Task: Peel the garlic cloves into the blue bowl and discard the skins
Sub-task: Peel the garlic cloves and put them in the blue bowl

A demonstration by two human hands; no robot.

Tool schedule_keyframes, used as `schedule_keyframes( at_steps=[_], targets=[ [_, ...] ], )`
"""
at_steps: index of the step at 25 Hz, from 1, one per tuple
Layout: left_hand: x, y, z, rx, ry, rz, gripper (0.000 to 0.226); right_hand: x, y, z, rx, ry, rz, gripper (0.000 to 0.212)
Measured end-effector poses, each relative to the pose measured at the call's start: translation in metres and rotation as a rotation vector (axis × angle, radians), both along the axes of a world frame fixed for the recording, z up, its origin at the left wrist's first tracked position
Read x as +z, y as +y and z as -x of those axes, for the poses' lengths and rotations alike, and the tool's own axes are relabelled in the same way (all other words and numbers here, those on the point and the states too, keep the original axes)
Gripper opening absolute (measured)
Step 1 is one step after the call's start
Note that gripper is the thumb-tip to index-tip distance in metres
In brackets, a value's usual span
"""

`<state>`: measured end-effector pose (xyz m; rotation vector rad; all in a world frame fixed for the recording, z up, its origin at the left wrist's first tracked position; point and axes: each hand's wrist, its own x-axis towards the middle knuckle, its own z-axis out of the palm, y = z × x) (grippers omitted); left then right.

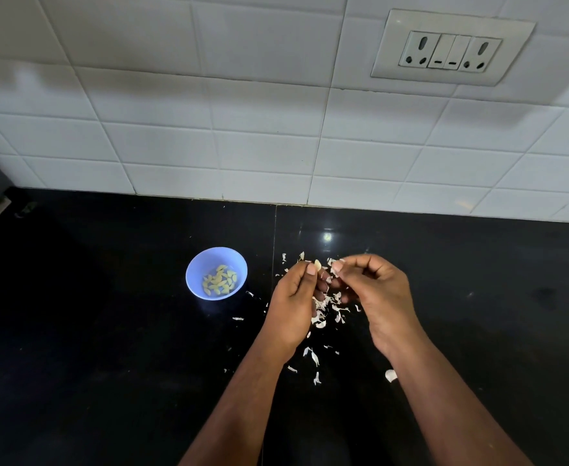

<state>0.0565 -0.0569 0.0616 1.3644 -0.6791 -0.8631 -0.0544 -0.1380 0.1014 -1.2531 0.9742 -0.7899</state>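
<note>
A small blue bowl (195, 267) stands on the black counter and holds several peeled yellowish garlic cloves (220, 280). To its right, my left hand (293, 301) pinches a garlic clove (317, 264) between thumb and fingertips, above the counter. My right hand (373, 287) is close beside it, fingers curled, pinching a bit of white skin (336, 266) at the clove. Several loose white garlic skins (323, 314) lie scattered on the counter under and between my hands.
The black counter (108, 331) ends at a white tiled wall (242, 129) behind. A wall socket plate (451, 48) sits high on the right. More skin scraps (390, 375) lie near my right forearm.
</note>
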Motion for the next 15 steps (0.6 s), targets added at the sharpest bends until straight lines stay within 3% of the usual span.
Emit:
schedule_keyframes(
  at_steps=[3, 6, 15],
  targets=[
    [-0.004, -0.001, -0.003, -0.023, -0.098, -0.033, 0.028, 0.003, -0.001, -0.002, 0.106, 0.001, 0.08, 0.016],
    [-0.007, -0.002, -0.008, -0.041, -0.204, 0.007, 0.025, 0.001, 0.001, -0.008, 0.134, 0.039, 0.096, 0.007],
    [-0.009, 0.009, -0.013, -0.085, -0.105, 0.107, 0.024, -0.007, 0.01, -0.015, 0.091, -0.233, -0.594, 0.013]
  ],
)
